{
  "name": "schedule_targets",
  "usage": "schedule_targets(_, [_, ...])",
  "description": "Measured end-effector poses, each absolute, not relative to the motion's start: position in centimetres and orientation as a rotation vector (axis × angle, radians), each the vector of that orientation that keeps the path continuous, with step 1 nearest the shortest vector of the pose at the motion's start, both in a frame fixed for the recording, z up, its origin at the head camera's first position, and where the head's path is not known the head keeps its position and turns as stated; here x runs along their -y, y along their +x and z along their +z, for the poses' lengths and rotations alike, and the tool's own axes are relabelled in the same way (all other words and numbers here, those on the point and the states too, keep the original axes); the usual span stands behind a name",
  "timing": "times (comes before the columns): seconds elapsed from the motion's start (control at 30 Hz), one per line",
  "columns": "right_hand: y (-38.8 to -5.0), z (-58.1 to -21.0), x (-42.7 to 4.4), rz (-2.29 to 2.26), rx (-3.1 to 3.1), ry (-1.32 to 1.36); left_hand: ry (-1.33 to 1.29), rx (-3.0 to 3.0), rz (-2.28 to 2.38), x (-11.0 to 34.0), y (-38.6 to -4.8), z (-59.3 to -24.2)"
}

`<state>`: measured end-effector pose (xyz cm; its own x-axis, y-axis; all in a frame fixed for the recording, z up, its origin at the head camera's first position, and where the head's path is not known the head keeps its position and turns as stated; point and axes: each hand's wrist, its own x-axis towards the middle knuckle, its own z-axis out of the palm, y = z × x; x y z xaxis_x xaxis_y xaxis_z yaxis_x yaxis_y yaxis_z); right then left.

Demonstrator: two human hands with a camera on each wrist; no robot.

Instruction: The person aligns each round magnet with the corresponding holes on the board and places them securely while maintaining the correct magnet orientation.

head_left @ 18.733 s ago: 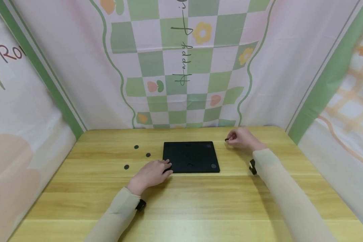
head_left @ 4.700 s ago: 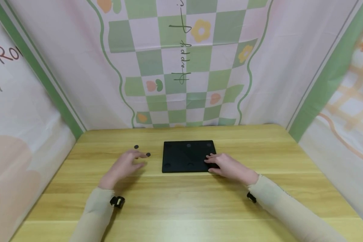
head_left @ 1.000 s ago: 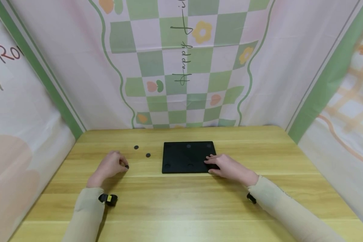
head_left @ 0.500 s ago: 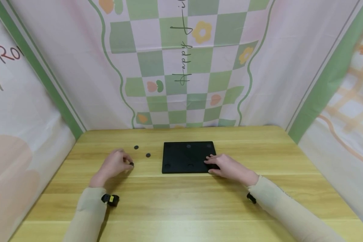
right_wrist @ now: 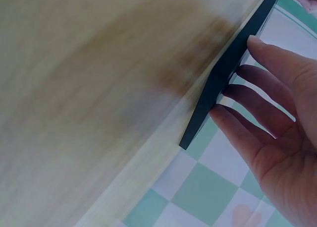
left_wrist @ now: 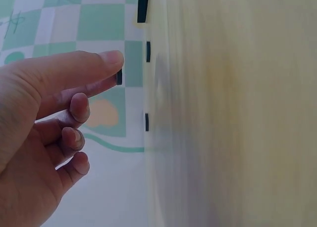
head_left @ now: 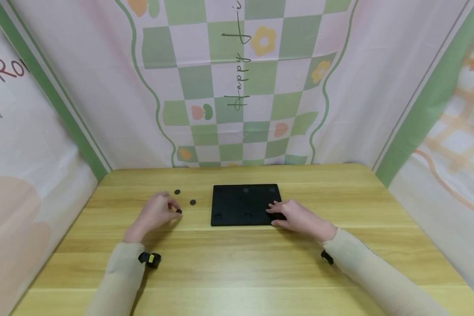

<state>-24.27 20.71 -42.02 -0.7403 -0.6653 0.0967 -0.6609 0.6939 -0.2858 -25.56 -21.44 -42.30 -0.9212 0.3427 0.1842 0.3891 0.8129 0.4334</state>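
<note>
My left hand [head_left: 156, 211] pinches a small dark round disc [head_left: 179, 212] between thumb and index finger, above the table left of the board. The left wrist view shows this disc [left_wrist: 119, 77] edge-on, apart from the tabletop. Fingertips of my right hand [head_left: 300, 219] rest on the right end of a flat black rectangular board [head_left: 233, 202], the fingers spread and fairly straight. Round marks show on the board; two at its far side look greyer, like discs in place. My right hand covers the near right corner.
Two more dark discs lie on the wooden table [head_left: 237, 272]: one farther back [head_left: 177, 192] and one nearer the board [head_left: 192, 202]. Patterned cloth [head_left: 256, 87] hangs behind the table and at both sides.
Earlier my right hand held a disc and my left touched the board. A far-middle disc has since appeared there. My left hand has picked up a table disc and moved it rightward.
</note>
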Motion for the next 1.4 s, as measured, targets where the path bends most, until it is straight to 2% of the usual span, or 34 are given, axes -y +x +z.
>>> schedule_targets(1.4, [-24.3, -42.1, -20.7, -0.476, -2.873, -1.137, -0.736, 2.844, -0.785, 16.3, -26.1, -42.1])
